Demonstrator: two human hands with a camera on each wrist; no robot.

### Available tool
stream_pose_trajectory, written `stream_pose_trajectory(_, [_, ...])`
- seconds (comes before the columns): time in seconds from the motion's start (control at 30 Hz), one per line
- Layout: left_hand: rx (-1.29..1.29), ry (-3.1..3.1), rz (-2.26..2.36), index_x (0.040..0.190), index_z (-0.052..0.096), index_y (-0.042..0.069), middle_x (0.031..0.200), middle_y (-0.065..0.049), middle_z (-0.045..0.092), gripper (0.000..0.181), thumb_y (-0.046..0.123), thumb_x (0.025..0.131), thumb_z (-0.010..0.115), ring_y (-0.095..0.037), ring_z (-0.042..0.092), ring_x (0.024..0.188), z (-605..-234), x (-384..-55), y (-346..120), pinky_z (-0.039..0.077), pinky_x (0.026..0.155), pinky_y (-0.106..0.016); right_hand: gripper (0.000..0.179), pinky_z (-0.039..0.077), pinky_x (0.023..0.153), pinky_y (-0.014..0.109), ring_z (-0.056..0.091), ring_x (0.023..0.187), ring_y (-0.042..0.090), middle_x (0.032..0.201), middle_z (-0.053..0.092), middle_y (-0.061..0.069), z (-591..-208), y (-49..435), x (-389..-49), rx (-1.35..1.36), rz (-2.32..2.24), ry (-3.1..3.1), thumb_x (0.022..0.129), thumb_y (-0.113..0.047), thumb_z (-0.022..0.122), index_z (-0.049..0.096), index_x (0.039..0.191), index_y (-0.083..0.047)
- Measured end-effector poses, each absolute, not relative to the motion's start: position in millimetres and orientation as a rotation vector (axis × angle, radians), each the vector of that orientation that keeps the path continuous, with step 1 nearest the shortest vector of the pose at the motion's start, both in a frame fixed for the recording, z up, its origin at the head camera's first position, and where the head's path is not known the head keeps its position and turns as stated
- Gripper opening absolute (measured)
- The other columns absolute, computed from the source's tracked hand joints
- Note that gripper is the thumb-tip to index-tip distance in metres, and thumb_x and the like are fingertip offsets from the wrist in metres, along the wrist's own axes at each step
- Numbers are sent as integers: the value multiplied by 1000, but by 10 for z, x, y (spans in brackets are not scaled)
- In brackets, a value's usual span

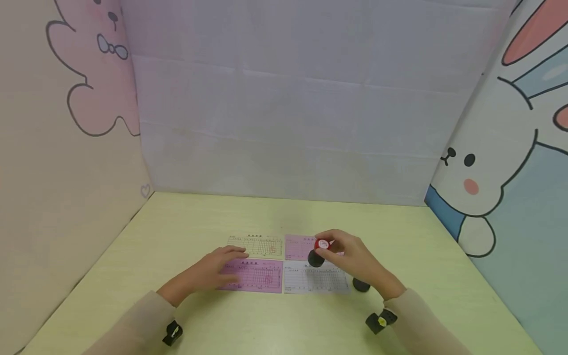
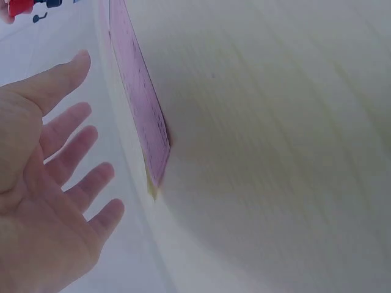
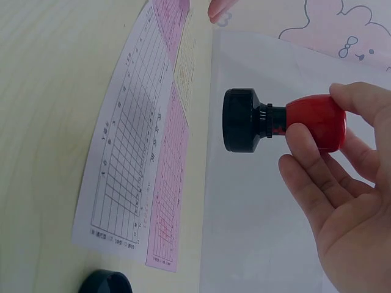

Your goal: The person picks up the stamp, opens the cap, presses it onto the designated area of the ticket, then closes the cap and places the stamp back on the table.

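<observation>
My right hand (image 1: pixel 357 257) grips the red handle (image 3: pixel 316 123) of a round stamp between thumb and fingers. The stamp's black base (image 3: pixel 241 120) hangs above the papers, overlapping the pink and white forms in the head view. My left hand (image 1: pixel 205 272) is spread with loose, straight fingers at the left side of the purple form (image 1: pixel 259 277) and holds nothing. Four-square lie the printed forms: yellow (image 1: pixel 255 246) and pink (image 1: pixel 298 247) behind, purple and white (image 1: pixel 312 280) in front. Red marks show on the yellow form.
A round black cap (image 1: pixel 361 285) sits on the table right of the white form, partly behind my right wrist. The pale yellow table (image 1: pixel 248 325) meets a white sheet (image 1: pixel 288 123) at the back and cartoon-printed walls at both sides.
</observation>
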State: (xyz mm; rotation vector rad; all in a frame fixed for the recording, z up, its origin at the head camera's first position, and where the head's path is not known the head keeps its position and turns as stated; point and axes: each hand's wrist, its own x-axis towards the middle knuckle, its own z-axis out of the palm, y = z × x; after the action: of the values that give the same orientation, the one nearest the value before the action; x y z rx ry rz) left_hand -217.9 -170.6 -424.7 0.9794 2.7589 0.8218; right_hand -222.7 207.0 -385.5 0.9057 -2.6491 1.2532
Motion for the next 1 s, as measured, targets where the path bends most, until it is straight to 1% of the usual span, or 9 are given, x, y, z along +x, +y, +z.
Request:
stream_pose_trajectory(0.17, [1023,2758,795,137,58,2,143,-16,53,53,24,92,74,-41,47,132,-4303,-2200,-1509,38,107,-62,33,57,78,28,67,81,9,107,68,-5,-3854,2170,-2201,882,1249,-2653,94,-20,73,65,125,-13])
stream_pose_trajectory(0.3, [1042,2753,769,138,58,4,142,-14,54,54,25,91,75,-38,48,132,-4308,-2205,-1364,38,108,-60,33,57,79,29,67,81,9,106,68,-5,-3861,2229,-2186,866,1238,-2665,94,-21,74,66,124,-13])
stream_pose_trajectory(0.43, [1057,2778,728,137,60,6,141,-11,56,52,24,90,75,-35,48,133,-4300,-2208,-1229,38,110,-55,33,57,80,30,67,81,9,107,68,-5,-3866,2287,-2166,864,1231,-2672,94,-22,73,65,125,-13])
stream_pose_trajectory(0.6, [1088,2800,684,135,61,6,138,-10,59,51,26,90,75,-33,51,130,-4290,-2205,-1041,39,109,-53,35,57,78,29,67,80,10,107,68,-4,-3883,2367,-2131,853,1222,-2679,93,-21,74,65,125,-10])
stream_pose_trajectory(0.8, [1087,2823,637,131,64,6,133,-8,62,54,32,87,79,-30,55,125,-4283,-2177,-813,42,108,-48,34,57,77,26,66,81,10,108,68,-2,-3922,2463,-2096,812,1208,-2707,94,-23,73,65,124,-9])
stream_pose_trajectory(0.9, [1078,2851,568,132,65,7,132,-6,63,56,37,86,79,-27,56,124,-4292,-2162,-729,42,108,-46,34,57,77,25,66,82,10,108,68,-1,-3938,2504,-2077,798,1204,-2711,94,-23,73,66,123,-9])
stream_pose_trajectory(1.0, [1086,2868,508,133,64,7,133,-7,62,58,39,87,78,-27,56,124,-4307,-2152,-674,42,108,-44,34,57,77,24,66,82,9,109,68,-1,-3947,2546,-2049,765,1193,-2728,94,-24,73,66,123,-10])
